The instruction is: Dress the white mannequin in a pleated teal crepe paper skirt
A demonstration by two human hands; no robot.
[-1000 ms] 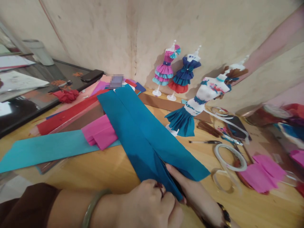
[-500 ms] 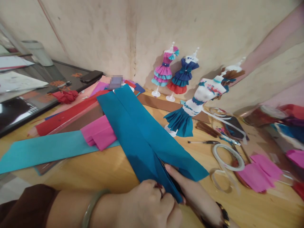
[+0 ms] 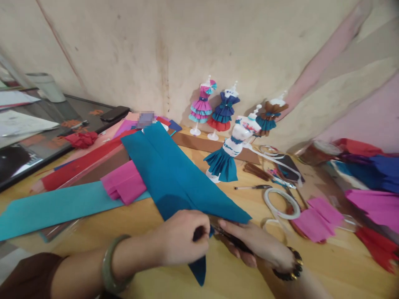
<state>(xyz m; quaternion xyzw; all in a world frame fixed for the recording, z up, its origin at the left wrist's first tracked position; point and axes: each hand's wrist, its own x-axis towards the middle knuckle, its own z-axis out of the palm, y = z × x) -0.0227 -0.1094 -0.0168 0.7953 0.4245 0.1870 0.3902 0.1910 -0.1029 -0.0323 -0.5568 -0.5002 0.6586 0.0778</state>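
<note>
A wide teal crepe paper sheet [image 3: 177, 166] stretches across the wooden table toward me, with a lengthwise slit or fold down its middle. My left hand [image 3: 187, 236] is closed on the sheet's near end, and a dark teal flap hangs below its fingers. Just to its right, my right hand [image 3: 252, 241] grips dark scissors [image 3: 232, 238], whose blades meet the paper's near edge beside my left fingers. Part of the blades is hidden. Beyond the sheet stands a small white dress form [image 3: 241, 132] in a pleated teal skirt.
A pink folded crepe piece [image 3: 124, 182] lies on a light turquoise strip [image 3: 62, 205] at left. Three more dressed mini forms stand by the wall. On the right are a pen [image 3: 252, 187], a white tape roll [image 3: 282, 203] and pink crepe paper [image 3: 319, 220].
My hands have moved up the sheet and apart, and the scissors show more clearly. The near flap now hangs below my left hand. The view has shifted slightly.
</note>
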